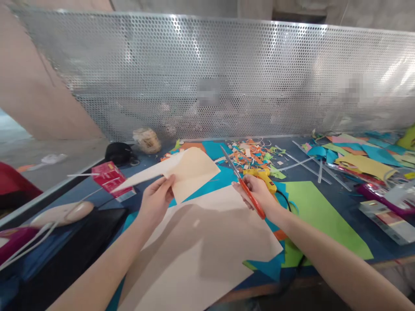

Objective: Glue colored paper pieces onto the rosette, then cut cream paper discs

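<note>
Between its thumb and fingers, my left hand (158,192) pinches a piece of cream paper (196,172), which is curled and raised above the table. My right hand (256,192) is closed around orange-handled scissors (251,198), with the blades pointing up and away, apart from the cream paper. Beneath both hands lies a large white sheet (207,242), on top of blue paper (269,268). Just behind the right hand is a yellow tool (264,177) with a black cord, partly hidden by that hand.
Small paper scraps (249,155) are heaped at the back. Green paper (320,220) lies at right, near clear sticks (311,166) and piled coloured paper (363,151). On the left are a red box (112,179) and a white glue gun (65,214). A perforated metal screen (227,56) closes the far side.
</note>
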`<move>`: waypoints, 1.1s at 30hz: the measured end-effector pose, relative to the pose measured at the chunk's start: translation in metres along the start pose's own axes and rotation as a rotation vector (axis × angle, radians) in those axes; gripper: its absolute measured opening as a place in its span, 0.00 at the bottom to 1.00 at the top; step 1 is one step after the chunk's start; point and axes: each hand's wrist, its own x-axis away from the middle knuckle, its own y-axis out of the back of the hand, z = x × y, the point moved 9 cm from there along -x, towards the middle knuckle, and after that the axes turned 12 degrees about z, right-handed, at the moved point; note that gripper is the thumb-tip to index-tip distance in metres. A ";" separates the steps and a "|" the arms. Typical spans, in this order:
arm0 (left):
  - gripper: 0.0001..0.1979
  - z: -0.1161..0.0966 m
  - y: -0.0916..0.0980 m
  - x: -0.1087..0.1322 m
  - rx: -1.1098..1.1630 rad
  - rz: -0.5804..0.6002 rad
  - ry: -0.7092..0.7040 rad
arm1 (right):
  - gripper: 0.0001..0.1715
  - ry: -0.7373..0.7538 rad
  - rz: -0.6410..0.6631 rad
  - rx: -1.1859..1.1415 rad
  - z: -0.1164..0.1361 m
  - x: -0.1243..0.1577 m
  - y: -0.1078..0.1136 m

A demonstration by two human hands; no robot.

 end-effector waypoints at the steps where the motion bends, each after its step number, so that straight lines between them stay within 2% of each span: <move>1: 0.14 0.002 -0.004 0.001 0.020 0.022 0.015 | 0.23 -0.006 -0.002 -0.012 -0.001 0.000 0.000; 5: 0.18 0.006 -0.019 0.005 0.022 0.122 0.075 | 0.22 -0.024 0.004 -0.067 -0.003 0.000 -0.002; 9: 0.20 -0.001 -0.022 0.006 -0.124 0.167 0.001 | 0.22 -0.018 0.014 -0.121 -0.004 0.000 -0.006; 13: 0.20 -0.015 -0.022 0.008 -0.308 0.152 -0.115 | 0.22 0.032 -0.004 -0.167 -0.002 -0.001 -0.004; 18: 0.19 -0.020 -0.023 0.009 -0.325 0.132 -0.121 | 0.22 0.129 -0.064 -0.270 0.001 -0.002 0.006; 21: 0.19 -0.021 -0.021 0.009 -0.319 0.104 -0.114 | 0.21 0.195 -0.050 -0.362 0.004 -0.002 0.008; 26: 0.19 -0.017 -0.022 0.008 -0.285 0.116 -0.098 | 0.24 0.259 0.090 -0.522 0.019 0.000 0.001; 30: 0.18 -0.014 -0.022 0.006 -0.306 0.132 -0.113 | 0.17 0.316 0.326 -0.750 0.051 0.016 -0.013; 33: 0.17 -0.013 -0.023 0.005 -0.305 0.141 -0.129 | 0.15 0.328 0.437 -0.765 0.073 0.034 -0.020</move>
